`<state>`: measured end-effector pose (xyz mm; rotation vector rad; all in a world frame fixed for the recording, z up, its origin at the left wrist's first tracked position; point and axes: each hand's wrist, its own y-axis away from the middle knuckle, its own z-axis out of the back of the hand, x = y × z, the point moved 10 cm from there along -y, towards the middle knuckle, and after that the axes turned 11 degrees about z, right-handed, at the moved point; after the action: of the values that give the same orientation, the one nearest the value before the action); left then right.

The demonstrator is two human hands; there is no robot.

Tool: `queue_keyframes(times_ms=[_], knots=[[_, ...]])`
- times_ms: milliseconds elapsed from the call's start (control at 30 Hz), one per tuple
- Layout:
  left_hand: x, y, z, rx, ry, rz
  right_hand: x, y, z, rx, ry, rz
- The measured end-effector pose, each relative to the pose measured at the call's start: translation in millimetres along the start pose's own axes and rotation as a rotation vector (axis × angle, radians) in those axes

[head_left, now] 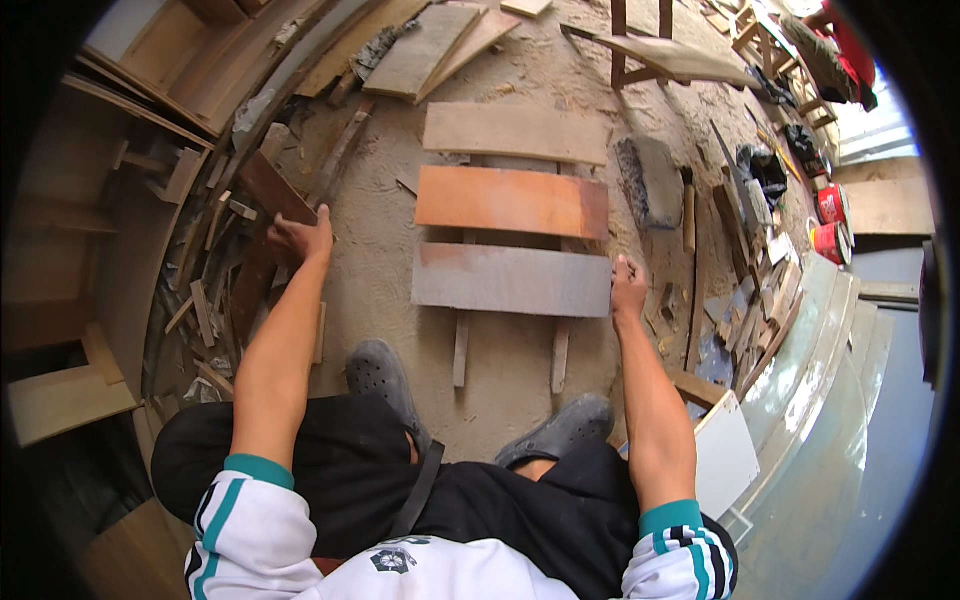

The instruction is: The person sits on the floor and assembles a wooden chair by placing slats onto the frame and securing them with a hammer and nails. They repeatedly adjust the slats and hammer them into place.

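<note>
Three short boards lie crosswise in front of me on two thin wooden strips (461,352). The farthest is a pale bare board (515,133). An orange-stained board (500,199), darker at its right end, is in the middle, and a grey board (510,281) lies nearest. My right hand (628,288) is closed at the right end of the grey board, its fingers curled at the edge. Off to the left, my left hand (303,236) grips the lower end of a dark brown board (284,192), which tilts up and away. Part of that grip is hidden.
Wood scraps (205,310) and a cabinet (70,230) stand on my left. More offcuts (760,320), red cans (831,242) and a glass-like sheet (820,400) are on the right. Beyond are loose planks (425,50), a wooden stand (640,45) and another person (840,50).
</note>
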<state>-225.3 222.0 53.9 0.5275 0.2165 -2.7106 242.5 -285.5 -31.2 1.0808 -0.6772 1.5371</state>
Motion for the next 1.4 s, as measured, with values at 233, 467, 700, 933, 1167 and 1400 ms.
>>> queue_keyframes(times_ms=[233,467,700,933,1167,1400], knots=[[41,-8,-40,0.44,-0.187,0.345,61,3,7,-0.085,0.156,0.226],[25,24,-46,0.7,0.46,0.438,168,22,-48,0.066,0.247,0.644],[-47,213,-15,0.683,0.994,0.567,195,119,-198,1.283,-0.125,0.024],[-118,277,-1,0.769,1.194,0.228,200,96,-194,1.018,-0.812,-0.076],[-61,147,15,0.295,0.884,0.317,193,27,-97,0.856,-0.792,-0.122],[-81,160,-12,0.879,0.799,-0.087,130,37,-21,0.866,-0.657,-0.367]])
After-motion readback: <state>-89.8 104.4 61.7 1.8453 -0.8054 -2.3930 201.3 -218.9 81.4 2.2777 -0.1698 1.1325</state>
